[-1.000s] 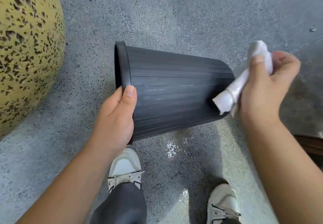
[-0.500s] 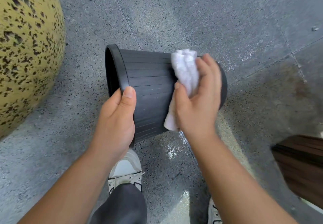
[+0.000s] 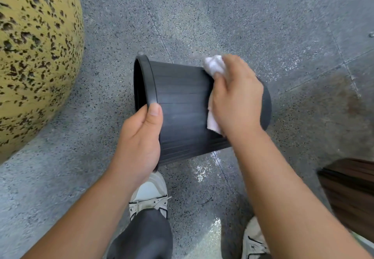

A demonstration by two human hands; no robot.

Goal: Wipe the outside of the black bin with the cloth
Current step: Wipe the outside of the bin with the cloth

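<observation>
The black ribbed bin (image 3: 182, 105) is held on its side above the floor, its open mouth facing left. My left hand (image 3: 139, 139) grips the rim at the near edge, thumb on the outer wall. My right hand (image 3: 236, 97) presses a white cloth (image 3: 214, 65) flat against the bin's wall near its base end. The cloth shows above my fingers and below my palm; its middle is hidden under the hand. The bin's base is partly hidden behind my right hand.
A large yellow speckled pot (image 3: 34, 56) bulges in at the left. The floor is grey speckled stone (image 3: 222, 16) with a wet patch below the bin. A dark wooden object (image 3: 352, 194) stands at the right edge. My two white shoes (image 3: 149, 196) are below the bin.
My right hand brought the cloth from off the base end onto the bin's wall, and has since slid it right toward the base. The left hand keeps its grip on the rim.
</observation>
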